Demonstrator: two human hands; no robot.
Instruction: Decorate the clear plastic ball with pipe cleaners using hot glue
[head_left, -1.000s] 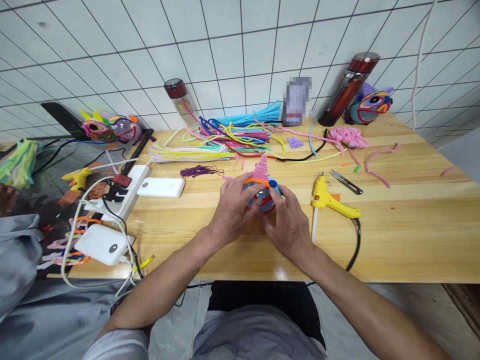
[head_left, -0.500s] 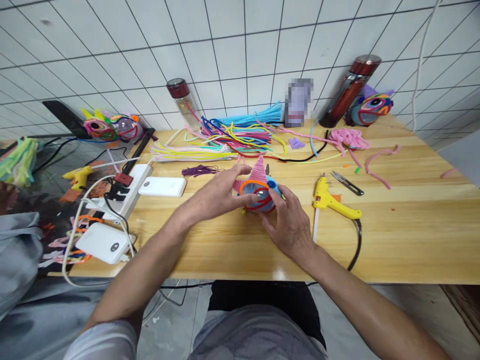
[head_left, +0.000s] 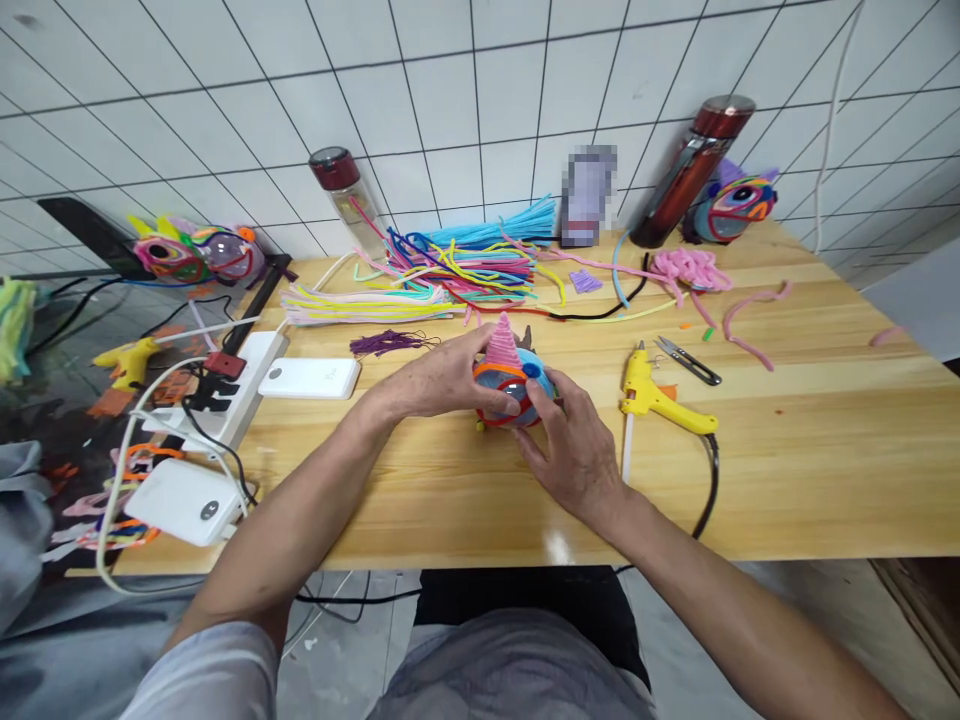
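Note:
Between my hands, at the middle of the table, is a round clear ball figure (head_left: 491, 381) trimmed with red, orange and blue pipe cleaners. A pink pipe-cleaner cone (head_left: 503, 343) stands on its top. My left hand (head_left: 448, 375) is wrapped round its left side, thumb across the front. My right hand (head_left: 574, 435) grips the right side, with fingers by a dark blue coil (head_left: 531, 370). The figure's underside and back are hidden. Right of my right hand lies a yellow glue gun (head_left: 664, 395) with a white glue stick.
Thread snips (head_left: 688, 361) lie beyond the glue gun. Bundled pipe cleaners (head_left: 465, 265), a glass bottle (head_left: 347, 195) and a red flask (head_left: 694, 170) line the wall. Left are a white power bank (head_left: 309, 378) and a power strip (head_left: 244, 395) with cables. A person's grey sleeve (head_left: 22, 540) is at far left.
The camera view has shifted slightly, so most things appear a little further left. Both hands keep their hold on the ball figure, which looks slightly turned.

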